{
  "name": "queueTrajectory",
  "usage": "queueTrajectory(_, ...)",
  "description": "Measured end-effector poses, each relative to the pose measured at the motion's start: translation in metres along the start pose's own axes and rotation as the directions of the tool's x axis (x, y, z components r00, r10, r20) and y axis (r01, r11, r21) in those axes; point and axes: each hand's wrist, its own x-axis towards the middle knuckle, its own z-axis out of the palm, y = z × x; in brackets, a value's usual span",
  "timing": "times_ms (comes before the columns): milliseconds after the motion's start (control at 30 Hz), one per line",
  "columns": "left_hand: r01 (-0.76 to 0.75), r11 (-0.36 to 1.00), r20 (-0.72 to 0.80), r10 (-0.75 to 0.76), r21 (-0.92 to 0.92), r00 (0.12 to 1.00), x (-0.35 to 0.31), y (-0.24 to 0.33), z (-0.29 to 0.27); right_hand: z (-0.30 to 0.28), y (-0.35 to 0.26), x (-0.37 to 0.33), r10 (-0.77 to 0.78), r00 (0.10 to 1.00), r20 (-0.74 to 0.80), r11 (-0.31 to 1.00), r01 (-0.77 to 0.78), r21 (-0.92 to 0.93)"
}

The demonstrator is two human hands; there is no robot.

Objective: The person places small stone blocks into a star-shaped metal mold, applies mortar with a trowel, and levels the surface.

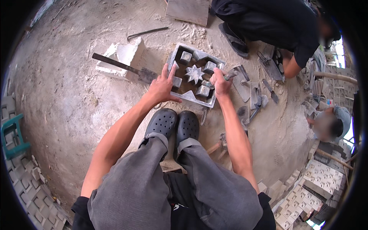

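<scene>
A grey square mould [197,100] with a raised eight-pointed star [194,74] and several square blocks inside lies on the dusty ground before my feet. My left hand [161,88] rests on its left side, fingers spread along the rim. At the right side, my right hand [221,82] is closed around a slim hand tool [230,74] with a greenish handle. The tool's lower end reaches into the mould beside a corner block; its exact kind is hard to make out. A flat metal bar with a long handle [117,61] lies just left of my left hand.
A broken white block [122,57] and a bent rod [147,32] lie at the far left. Trowels and scrapers [242,89] are scattered on the right. A co-worker in dark clothes [276,23] crouches far right, another person [333,122] beyond. Patterned blocks [322,178] are stacked lower right; a green stool [14,136] stands left.
</scene>
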Motion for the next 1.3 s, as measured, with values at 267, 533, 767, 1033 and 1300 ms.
queueTrajectory(267,0.01,0.999,-0.034,-0.011,-0.038,0.999,-0.002,0.001,-0.006,0.023,-0.102,-0.042,-0.249,0.961,0.117,0.946,0.216,0.24)
queueTrajectory(533,0.042,0.996,0.019,-0.041,-0.084,0.999,0.005,0.014,-0.004,0.047,0.017,-0.04,-0.154,0.986,0.063,0.985,0.158,-0.068)
queueTrajectory(767,0.07,0.989,0.028,-0.066,-0.13,0.997,-0.003,0.006,-0.009,0.046,-0.029,-0.038,-0.127,0.992,-0.026,0.976,0.129,0.173)
queueTrajectory(1033,0.036,0.996,-0.055,-0.041,-0.081,0.998,-0.005,0.004,-0.004,0.057,-0.004,-0.039,-0.013,0.972,-0.234,0.998,0.026,0.051)
queueTrajectory(1300,0.033,0.994,-0.052,-0.039,-0.108,0.998,-0.006,0.009,0.002,0.054,0.014,-0.054,-0.193,0.981,-0.031,0.974,0.188,-0.127)
